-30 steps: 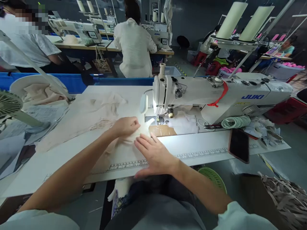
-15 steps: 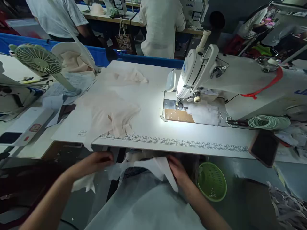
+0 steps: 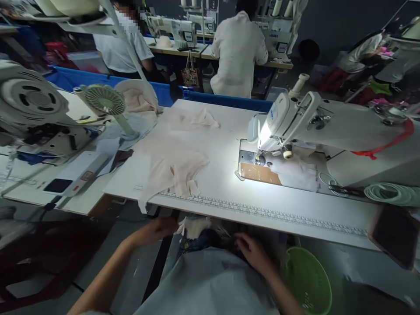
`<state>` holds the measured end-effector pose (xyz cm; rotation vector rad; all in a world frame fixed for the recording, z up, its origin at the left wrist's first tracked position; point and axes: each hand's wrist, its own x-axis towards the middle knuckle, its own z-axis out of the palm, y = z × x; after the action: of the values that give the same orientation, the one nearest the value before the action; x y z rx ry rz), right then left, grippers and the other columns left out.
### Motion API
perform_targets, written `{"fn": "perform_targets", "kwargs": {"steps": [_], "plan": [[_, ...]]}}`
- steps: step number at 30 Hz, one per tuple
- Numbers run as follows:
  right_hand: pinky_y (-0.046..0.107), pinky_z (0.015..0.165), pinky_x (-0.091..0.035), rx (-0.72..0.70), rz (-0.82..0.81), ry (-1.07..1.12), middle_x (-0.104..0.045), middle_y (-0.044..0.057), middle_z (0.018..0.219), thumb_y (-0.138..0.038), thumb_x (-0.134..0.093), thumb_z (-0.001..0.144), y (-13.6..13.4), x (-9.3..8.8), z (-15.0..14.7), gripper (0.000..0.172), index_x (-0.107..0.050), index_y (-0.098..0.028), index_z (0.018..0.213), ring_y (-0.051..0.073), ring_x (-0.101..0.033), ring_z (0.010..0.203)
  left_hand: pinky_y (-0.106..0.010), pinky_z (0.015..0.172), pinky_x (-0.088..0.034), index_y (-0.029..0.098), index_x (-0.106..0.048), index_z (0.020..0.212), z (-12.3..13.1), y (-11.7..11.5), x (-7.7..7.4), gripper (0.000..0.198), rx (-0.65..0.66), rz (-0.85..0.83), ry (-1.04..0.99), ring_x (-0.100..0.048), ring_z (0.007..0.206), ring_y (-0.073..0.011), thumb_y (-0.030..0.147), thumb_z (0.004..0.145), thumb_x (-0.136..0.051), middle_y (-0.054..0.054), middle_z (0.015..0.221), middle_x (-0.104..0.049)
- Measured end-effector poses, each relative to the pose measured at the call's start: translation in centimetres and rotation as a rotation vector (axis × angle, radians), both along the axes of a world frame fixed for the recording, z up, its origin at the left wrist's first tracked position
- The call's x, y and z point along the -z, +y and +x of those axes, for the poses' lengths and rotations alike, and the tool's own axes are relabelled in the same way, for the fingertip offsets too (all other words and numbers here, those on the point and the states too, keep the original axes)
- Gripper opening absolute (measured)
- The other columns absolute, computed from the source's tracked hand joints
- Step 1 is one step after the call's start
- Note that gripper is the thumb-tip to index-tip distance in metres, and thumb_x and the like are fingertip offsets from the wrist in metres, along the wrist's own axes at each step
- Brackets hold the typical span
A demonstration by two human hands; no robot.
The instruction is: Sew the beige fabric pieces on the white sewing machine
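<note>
Below the table's front edge, my left hand [image 3: 166,228] has its fingers drawn together, slightly blurred. Their tips meet the edge of a pale cloth [image 3: 197,227] above my lap, and whether they pinch it is unclear. To the right, my right hand [image 3: 252,250] is loosely bent with fingers apart, and no cloth shows in it. A grey-blue cover [image 3: 210,280] spreads over my lap. On the table, thin pale-pink fabric pieces [image 3: 177,168] lie crumpled, one corner hanging over the front edge. Another pale piece [image 3: 205,118] rests farther back.
A lit sewing machine [image 3: 278,118] stands right on the white table [image 3: 223,144], which has a printed ruler along its front. A dark phone [image 3: 393,234] and cord coil [image 3: 390,194] lie at right. A green basket [image 3: 308,280] is below. A small fan [image 3: 105,99] stands left.
The white fabric strip stretched between my hands is no longer seen there, and my right hand is without it. The view has shifted left and up.
</note>
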<state>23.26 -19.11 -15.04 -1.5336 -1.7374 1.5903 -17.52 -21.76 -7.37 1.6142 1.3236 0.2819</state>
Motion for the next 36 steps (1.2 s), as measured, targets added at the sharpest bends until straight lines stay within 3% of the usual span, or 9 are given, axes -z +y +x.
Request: {"fn": "perform_targets", "kwargs": {"steps": [3,5,8,13,19,25,29,32,36], "plan": [[0.041,0.087,-0.06,-0.156,-0.032,0.044,-0.079,0.011,0.103,-0.06,-0.052,0.093,0.3,-2.5,-0.5,0.052,-0.072,-0.022,0.122,0.026,-0.075,0.091,-0.031,0.068,-0.058,0.024,-0.073,0.093,-3.8,-2.0,-6.7,0.043,-0.014,-0.069,-0.149,-0.07,0.072,-0.0213,0.059,0.102,-0.05,-0.004,0.083,-0.075],[0.039,0.087,-0.059,-0.218,0.0,0.064,-0.078,0.011,0.105,-0.062,-0.051,0.096,0.9,-4.5,-1.5,0.052,-0.072,-0.022,0.123,0.025,-0.074,0.094,-0.031,0.075,-0.059,0.027,-0.074,0.095,-5.2,-0.7,-10.2,0.04,-0.143,0.296,-0.142,-0.071,0.079,-0.0208,0.051,0.106,-0.044,-0.002,0.086,-0.076],[0.036,0.087,-0.057,-0.307,0.093,0.082,-0.079,0.01,0.105,-0.057,-0.049,0.1,1.4,-7.3,-3.4,0.048,-0.073,-0.023,0.124,0.024,-0.074,0.097,-0.046,0.114,-0.048,0.028,-0.072,0.12,-4.8,5.1,-12.4,0.034,-0.205,0.837,0.131,-0.061,0.13,-0.028,0.045,0.104,-0.047,-0.006,0.127,-0.074],[0.033,0.081,-0.057,-0.361,0.178,0.118,-0.081,0.01,0.106,-0.042,-0.054,0.099,0.6,-10.5,-4.1,0.039,-0.075,-0.02,0.123,0.024,-0.075,0.093,-0.054,0.129,-0.027,0.03,-0.06,0.145,-2.1,14.1,-10.3,0.05,0.106,0.834,0.389,-0.043,0.152,-0.0296,0.047,0.103,-0.038,-0.005,0.159,-0.056],[0.026,0.067,-0.055,-0.251,0.142,0.211,-0.08,0.006,0.094,-0.043,-0.055,0.1,1.2,-15.2,1.2,0.036,-0.076,-0.019,0.117,0.016,-0.073,0.073,-0.063,0.118,-0.039,0.023,-0.059,0.146,-1.6,18.6,-7.1,0.056,-0.178,0.977,0.52,-0.052,0.144,-0.0403,0.047,0.104,-0.033,-0.016,0.153,-0.06],[0.026,0.064,-0.048,0.236,0.711,-0.305,-0.075,0.003,0.085,-0.035,-0.051,0.099,9.6,-18.9,7.1,0.026,-0.073,-0.022,0.102,0.016,-0.065,0.067,-0.077,0.108,-0.042,0.023,-0.061,0.14,0.6,20.5,-8.8,0.054,-0.384,0.869,0.6,-0.054,0.138,-0.0518,0.052,0.102,-0.034,-0.019,0.147,-0.063],[0.027,0.069,-0.045,0.241,0.877,-0.786,-0.076,0.01,0.105,-0.021,-0.046,0.1,16.1,-19.8,8.0,0.027,-0.073,-0.02,0.1,0.018,-0.067,0.079,-0.08,0.114,-0.032,0.015,-0.053,0.145,4.3,19.7,-11.0,0.055,-0.416,0.967,0.66,-0.038,0.15,-0.0513,0.045,0.105,-0.03,-0.027,0.157,-0.05],[0.027,0.066,-0.042,0.154,0.799,-0.978,-0.074,0.011,0.112,-0.019,-0.048,0.102,18.6,-19.8,7.3,0.025,-0.073,-0.02,0.104,0.019,-0.069,0.083,-0.067,0.115,-0.042,0.019,-0.06,0.135,9.0,18.2,-11.7,0.045,-0.207,1.166,0.478,-0.053,0.14,-0.0426,0.042,0.104,-0.036,-0.021,0.141,-0.064],[0.028,0.067,-0.042,0.115,0.788,-0.995,-0.072,0.011,0.112,-0.02,-0.046,0.105,19.2,-18.8,6.7,0.025,-0.071,-0.019,0.107,0.02,-0.07,0.087,-0.049,0.105,-0.055,0.025,-0.064,0.128,17.7,17.1,-10.7,0.032,0.265,1.069,0.126,-0.065,0.12,-0.0295,0.033,0.105,-0.042,-0.012,0.129,-0.071]]}}
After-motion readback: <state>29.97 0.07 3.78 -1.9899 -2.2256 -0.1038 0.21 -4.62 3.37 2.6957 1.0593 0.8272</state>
